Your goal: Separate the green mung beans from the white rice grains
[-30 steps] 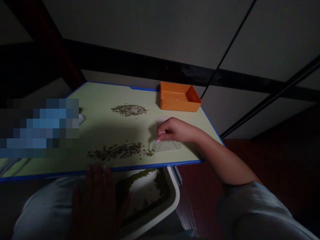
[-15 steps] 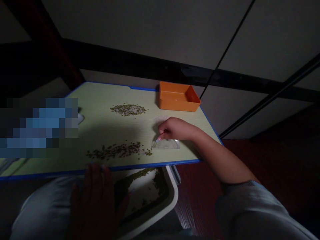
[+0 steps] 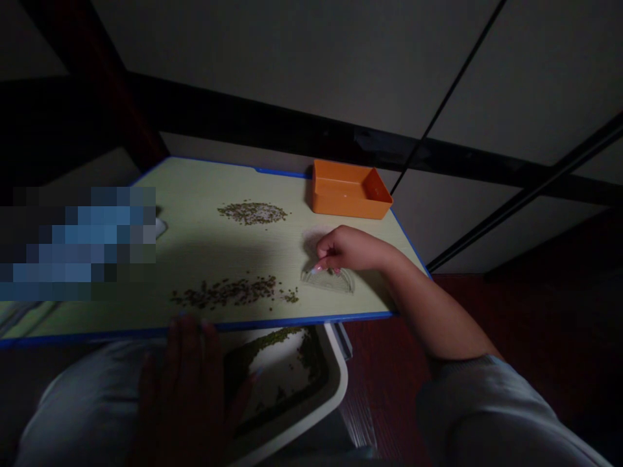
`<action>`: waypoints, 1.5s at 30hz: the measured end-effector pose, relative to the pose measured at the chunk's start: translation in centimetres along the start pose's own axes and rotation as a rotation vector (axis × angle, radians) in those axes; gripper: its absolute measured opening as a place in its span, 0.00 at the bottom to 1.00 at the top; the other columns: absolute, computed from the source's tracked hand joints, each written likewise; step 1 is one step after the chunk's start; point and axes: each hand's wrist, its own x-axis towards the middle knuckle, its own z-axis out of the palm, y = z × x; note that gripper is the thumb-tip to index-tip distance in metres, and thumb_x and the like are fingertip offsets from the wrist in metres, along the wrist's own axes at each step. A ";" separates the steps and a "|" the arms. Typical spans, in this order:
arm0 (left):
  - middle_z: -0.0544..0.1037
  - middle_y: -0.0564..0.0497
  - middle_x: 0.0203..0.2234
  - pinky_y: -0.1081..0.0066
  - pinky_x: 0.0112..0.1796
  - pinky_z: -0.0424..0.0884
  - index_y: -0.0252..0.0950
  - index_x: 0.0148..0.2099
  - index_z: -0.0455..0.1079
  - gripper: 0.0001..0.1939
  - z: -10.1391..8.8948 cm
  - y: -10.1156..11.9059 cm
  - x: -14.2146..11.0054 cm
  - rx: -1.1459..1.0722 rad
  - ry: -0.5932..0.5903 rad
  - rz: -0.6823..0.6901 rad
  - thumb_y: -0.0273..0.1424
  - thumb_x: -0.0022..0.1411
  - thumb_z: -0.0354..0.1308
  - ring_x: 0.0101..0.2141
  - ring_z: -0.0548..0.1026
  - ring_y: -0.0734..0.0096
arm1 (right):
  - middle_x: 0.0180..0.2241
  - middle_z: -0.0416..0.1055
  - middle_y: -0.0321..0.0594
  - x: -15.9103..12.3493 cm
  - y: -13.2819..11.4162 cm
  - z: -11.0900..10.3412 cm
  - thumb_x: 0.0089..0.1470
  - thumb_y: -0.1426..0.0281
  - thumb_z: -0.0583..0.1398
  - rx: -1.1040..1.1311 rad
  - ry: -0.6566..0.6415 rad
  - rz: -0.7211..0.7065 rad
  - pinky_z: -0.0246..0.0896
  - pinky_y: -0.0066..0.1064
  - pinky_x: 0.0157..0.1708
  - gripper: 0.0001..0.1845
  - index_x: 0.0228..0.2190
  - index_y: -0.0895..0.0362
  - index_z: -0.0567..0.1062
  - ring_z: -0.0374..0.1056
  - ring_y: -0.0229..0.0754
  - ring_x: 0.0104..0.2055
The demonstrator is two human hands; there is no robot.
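Observation:
My right hand (image 3: 348,250) rests on the pale green tabletop (image 3: 204,250), fingers pinched on a clear half-round protractor (image 3: 329,281) lying flat just right of a line of small green beans (image 3: 233,292). A second heap of beans (image 3: 252,213) lies farther back. My left hand (image 3: 187,395) sits low in shadow under the table's front edge, fingers spread along the rim of a white tray (image 3: 311,405) that holds more green beans.
An orange plastic box (image 3: 350,189) stands at the table's far right corner. A blurred-out patch covers the table's left part. A dark rail and pale wall lie behind; dark red floor shows to the right.
My right hand has drawn the protractor a little to the right, away from the near line of beans. The left hand has hardly moved.

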 end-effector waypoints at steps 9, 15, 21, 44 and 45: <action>0.43 0.32 0.66 0.39 0.59 0.48 0.29 0.66 0.37 0.42 0.2 0.0 0.0 -0.008 0.009 0.005 0.48 0.58 0.46 0.65 0.47 0.45 | 0.16 0.67 0.31 -0.6 0.8 -0.9 0.52 0.64 0.61 -0.006 0.092 0.036 0.46 0.25 0.26 0.14 0.22 0.60 0.71 0.58 0.29 0.19; 0.43 0.32 0.66 0.38 0.58 0.49 0.29 0.66 0.38 0.42 0.3 0.0 0.0 -0.007 0.028 0.025 0.48 0.57 0.46 0.65 0.47 0.43 | 0.13 0.64 0.29 -0.5 0.7 -0.9 0.52 0.64 0.60 -0.118 0.109 0.110 0.43 0.26 0.25 0.15 0.19 0.60 0.70 0.55 0.29 0.17; 0.43 0.33 0.66 0.38 0.58 0.50 0.29 0.66 0.38 0.42 0.1 0.1 0.0 -0.017 0.015 0.002 0.48 0.57 0.46 0.65 0.47 0.43 | 0.13 0.64 0.30 -0.1 -0.4 0.0 0.53 0.66 0.59 -0.125 0.123 0.081 0.41 0.26 0.25 0.15 0.19 0.59 0.70 0.53 0.29 0.17; 0.43 0.33 0.66 0.38 0.58 0.49 0.30 0.66 0.37 0.42 0.2 0.2 0.1 -0.020 -0.002 -0.016 0.48 0.58 0.44 0.65 0.46 0.44 | 0.15 0.61 0.27 -0.2 0.3 -0.1 0.54 0.63 0.60 0.012 0.040 -0.072 0.42 0.25 0.26 0.17 0.19 0.59 0.64 0.53 0.29 0.19; 0.43 0.33 0.66 0.38 0.58 0.49 0.30 0.66 0.36 0.41 0.2 0.2 0.1 -0.018 -0.002 -0.016 0.48 0.58 0.44 0.65 0.46 0.44 | 0.15 0.60 0.28 -0.2 0.2 0.0 0.54 0.63 0.60 -0.002 0.018 -0.083 0.41 0.25 0.26 0.17 0.19 0.59 0.65 0.53 0.29 0.20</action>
